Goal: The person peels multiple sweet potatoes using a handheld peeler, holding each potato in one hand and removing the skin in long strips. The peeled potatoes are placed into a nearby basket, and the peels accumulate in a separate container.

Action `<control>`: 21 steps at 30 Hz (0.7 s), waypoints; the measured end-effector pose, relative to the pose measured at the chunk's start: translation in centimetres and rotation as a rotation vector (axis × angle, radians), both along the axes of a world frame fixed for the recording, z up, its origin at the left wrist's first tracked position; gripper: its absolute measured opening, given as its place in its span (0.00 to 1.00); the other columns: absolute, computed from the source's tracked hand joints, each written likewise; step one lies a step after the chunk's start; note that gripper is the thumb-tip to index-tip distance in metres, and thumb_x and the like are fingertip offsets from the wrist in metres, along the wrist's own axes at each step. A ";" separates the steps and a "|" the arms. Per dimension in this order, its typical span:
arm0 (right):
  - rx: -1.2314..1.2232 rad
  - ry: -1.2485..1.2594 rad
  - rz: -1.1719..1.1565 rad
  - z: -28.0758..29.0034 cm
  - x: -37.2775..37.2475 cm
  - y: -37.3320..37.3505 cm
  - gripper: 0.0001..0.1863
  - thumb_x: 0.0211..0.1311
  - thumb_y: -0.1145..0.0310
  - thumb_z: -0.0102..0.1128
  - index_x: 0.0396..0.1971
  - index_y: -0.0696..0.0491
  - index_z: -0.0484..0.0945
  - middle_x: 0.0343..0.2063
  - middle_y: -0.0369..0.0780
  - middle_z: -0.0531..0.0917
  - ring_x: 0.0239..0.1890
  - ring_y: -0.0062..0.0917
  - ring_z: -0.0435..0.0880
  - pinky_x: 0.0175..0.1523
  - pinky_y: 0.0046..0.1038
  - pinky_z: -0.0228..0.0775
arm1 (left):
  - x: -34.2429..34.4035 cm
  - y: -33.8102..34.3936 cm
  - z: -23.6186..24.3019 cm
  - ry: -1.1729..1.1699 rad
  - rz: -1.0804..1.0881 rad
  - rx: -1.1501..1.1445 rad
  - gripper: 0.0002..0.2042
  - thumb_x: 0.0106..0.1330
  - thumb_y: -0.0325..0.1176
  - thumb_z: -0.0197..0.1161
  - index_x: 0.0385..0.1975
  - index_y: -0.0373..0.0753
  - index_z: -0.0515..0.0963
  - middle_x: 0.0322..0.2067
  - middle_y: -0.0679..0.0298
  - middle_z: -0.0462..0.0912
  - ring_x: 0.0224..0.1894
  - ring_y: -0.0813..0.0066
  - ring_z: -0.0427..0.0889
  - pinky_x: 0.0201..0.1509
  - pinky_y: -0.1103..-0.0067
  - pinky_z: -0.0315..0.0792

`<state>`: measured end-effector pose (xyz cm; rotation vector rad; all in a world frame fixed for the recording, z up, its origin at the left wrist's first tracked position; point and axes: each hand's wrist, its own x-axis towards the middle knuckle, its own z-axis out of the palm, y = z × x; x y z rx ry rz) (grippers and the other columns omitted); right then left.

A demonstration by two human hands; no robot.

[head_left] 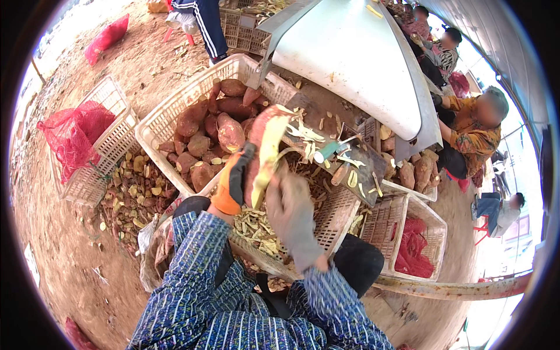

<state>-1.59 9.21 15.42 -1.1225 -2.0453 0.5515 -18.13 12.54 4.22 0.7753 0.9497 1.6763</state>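
Observation:
My left hand (233, 184), in an orange and black glove, is closed round a large sweet potato (270, 137). Its skin is reddish on one side; a long pale yellow face is peeled bare. Against its right side is my right hand (291, 210) in a grey glove, blurred, with fingers curled in. Whatever tool it may hold is hidden. Below both hands, yellow peel strips (256, 230) lie in a pale plastic crate (335, 219). A dark board (368, 166) just beyond carries more peelings and a green-handled tool (326, 153).
Unpeeled sweet potatoes fill a crate (153, 153) at the left front. A white metal chute (356, 64) slopes down ahead. Red mesh bags lie in crates on the left (79, 137) and right (414, 251). A curved rusty pipe (455, 289) crosses at right. Other people sit nearby.

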 end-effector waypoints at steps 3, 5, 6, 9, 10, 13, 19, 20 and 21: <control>-0.007 -0.070 0.143 -2.7 2.3 -5.1 0.18 0.70 0.70 0.55 0.56 0.63 0.74 0.33 0.47 0.83 0.37 0.35 0.83 0.40 0.36 0.76 | -0.9 0.7 0.5 -0.434 -0.045 0.124 0.16 0.73 0.32 0.54 0.57 0.34 0.74 0.48 0.58 0.82 0.50 0.68 0.82 0.57 0.76 0.74; -0.085 -0.003 0.155 -1.6 3.0 -6.5 0.20 0.68 0.71 0.57 0.56 0.64 0.74 0.31 0.47 0.83 0.35 0.38 0.83 0.40 0.37 0.77 | -0.2 -0.3 4.0 -0.614 -0.150 0.146 0.16 0.76 0.36 0.52 0.58 0.35 0.74 0.49 0.58 0.82 0.49 0.69 0.82 0.56 0.76 0.75; -0.120 0.058 0.089 0.7 2.2 -4.9 0.19 0.68 0.71 0.57 0.54 0.65 0.75 0.36 0.49 0.83 0.38 0.41 0.82 0.41 0.37 0.76 | -0.5 -0.5 2.7 -0.500 -0.081 0.101 0.16 0.76 0.37 0.52 0.58 0.36 0.74 0.49 0.59 0.82 0.49 0.70 0.82 0.56 0.75 0.75; 0.222 -0.073 0.001 0.9 0.8 0.1 0.19 0.69 0.72 0.54 0.56 0.64 0.73 0.44 0.53 0.81 0.43 0.42 0.80 0.48 0.40 0.74 | 1.4 -1.2 5.7 -0.591 -0.126 0.042 0.18 0.76 0.39 0.53 0.59 0.35 0.72 0.51 0.61 0.81 0.50 0.73 0.81 0.56 0.76 0.75; 0.171 -0.081 0.020 0.5 0.5 -0.4 0.19 0.69 0.72 0.53 0.56 0.64 0.73 0.44 0.53 0.81 0.43 0.42 0.80 0.49 0.40 0.74 | 1.8 -1.0 5.6 -0.581 -0.110 0.028 0.19 0.76 0.39 0.54 0.60 0.35 0.72 0.51 0.61 0.81 0.50 0.73 0.81 0.57 0.76 0.75; 0.124 -0.140 0.124 -2.7 1.1 -5.2 0.17 0.70 0.72 0.52 0.55 0.60 0.77 0.43 0.51 0.82 0.42 0.38 0.81 0.47 0.37 0.75 | -0.1 -0.2 2.7 -0.581 -0.075 0.035 0.22 0.78 0.43 0.50 0.62 0.33 0.70 0.54 0.56 0.81 0.54 0.67 0.82 0.61 0.72 0.75; 0.027 0.053 -0.029 2.3 2.1 1.0 0.20 0.73 0.65 0.51 0.59 0.58 0.74 0.38 0.45 0.80 0.40 0.30 0.81 0.44 0.34 0.76 | 0.8 -1.5 7.3 -0.680 -0.274 0.074 0.22 0.76 0.46 0.54 0.59 0.35 0.72 0.46 0.57 0.83 0.44 0.67 0.83 0.52 0.75 0.78; 0.145 -0.036 -0.034 2.8 1.4 3.1 0.16 0.70 0.69 0.53 0.52 0.62 0.74 0.47 0.53 0.80 0.44 0.43 0.80 0.46 0.40 0.76 | 0.6 -1.5 5.4 -0.860 -0.388 0.142 0.24 0.76 0.44 0.53 0.62 0.31 0.68 0.52 0.54 0.81 0.50 0.69 0.82 0.56 0.74 0.77; 0.321 -0.106 -0.069 3.2 1.5 5.1 0.16 0.69 0.70 0.54 0.52 0.62 0.73 0.46 0.53 0.79 0.44 0.45 0.80 0.47 0.42 0.76 | 1.5 -1.2 5.8 -0.568 -0.267 0.067 0.23 0.76 0.43 0.53 0.63 0.32 0.68 0.53 0.56 0.80 0.51 0.71 0.81 0.57 0.75 0.76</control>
